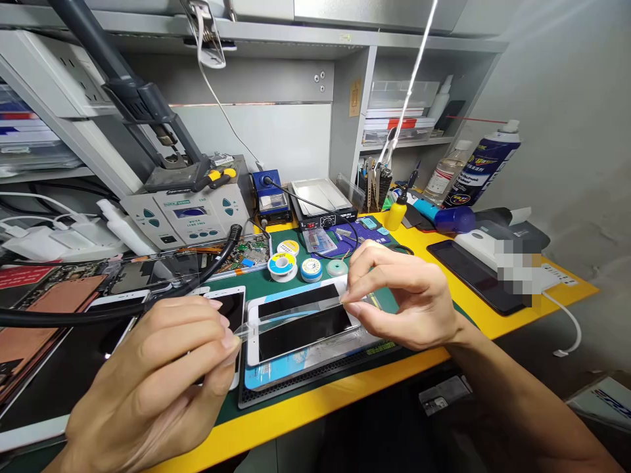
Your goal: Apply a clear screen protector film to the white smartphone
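head view | left hand [148, 374], right hand [404, 295] | pinching clear film strip [290, 316] | over white smartphone [305, 338] | on green mat [231, 282]

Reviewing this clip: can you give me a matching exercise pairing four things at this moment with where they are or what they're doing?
Column 1
1. Left hand
2. Right hand
3. White smartphone with a black front
4. Dark blue and white aerosol can

Column 2
A. Pinching the right end of the clear plastic film strip
B. At the far right of the yellow bench
C. Pinching the film strip's left end
D. Lying under the film strip on a blue-printed mat

Pairs: 1-C, 2-A, 3-D, 4-B
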Demonstrator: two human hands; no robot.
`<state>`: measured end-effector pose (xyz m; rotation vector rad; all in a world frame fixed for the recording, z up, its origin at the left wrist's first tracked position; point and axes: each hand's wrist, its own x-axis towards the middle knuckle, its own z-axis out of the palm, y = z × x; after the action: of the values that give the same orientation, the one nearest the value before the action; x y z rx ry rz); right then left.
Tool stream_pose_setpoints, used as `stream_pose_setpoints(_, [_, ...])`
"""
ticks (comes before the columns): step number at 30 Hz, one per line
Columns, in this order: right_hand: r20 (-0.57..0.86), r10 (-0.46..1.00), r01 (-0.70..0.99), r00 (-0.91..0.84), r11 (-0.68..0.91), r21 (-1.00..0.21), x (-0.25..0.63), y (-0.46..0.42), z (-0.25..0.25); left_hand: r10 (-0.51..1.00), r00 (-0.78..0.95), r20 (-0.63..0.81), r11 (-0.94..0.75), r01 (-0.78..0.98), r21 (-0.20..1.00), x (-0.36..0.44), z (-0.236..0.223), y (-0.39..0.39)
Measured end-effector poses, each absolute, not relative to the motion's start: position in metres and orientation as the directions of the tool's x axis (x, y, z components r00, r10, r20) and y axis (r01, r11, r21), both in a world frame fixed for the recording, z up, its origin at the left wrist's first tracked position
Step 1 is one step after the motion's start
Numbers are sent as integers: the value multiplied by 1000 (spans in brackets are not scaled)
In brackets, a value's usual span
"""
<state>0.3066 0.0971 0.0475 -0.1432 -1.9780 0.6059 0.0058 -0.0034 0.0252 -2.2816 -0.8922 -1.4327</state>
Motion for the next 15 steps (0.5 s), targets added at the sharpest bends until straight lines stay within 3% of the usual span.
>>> stream_pose_setpoints(3, [788,370,-158,-492,853,-498,307,96,48,305,473,826,-765,638,-83,7,26,-3])
stream_pose_setpoints(4, [783,374,-162,-497,846,-508,307,96,48,306,472,827,-763,641,-83,8,26,-3])
stream_pose_setpoints(11, [752,403,-199,-522,800,-567,307,96,49,406,332,852,-755,646,108,16,26,-4])
stream_pose_setpoints(15, [738,407,-204,-539,786,-583,307,96,50,420,294,859,-759,632,155,16,27,-3])
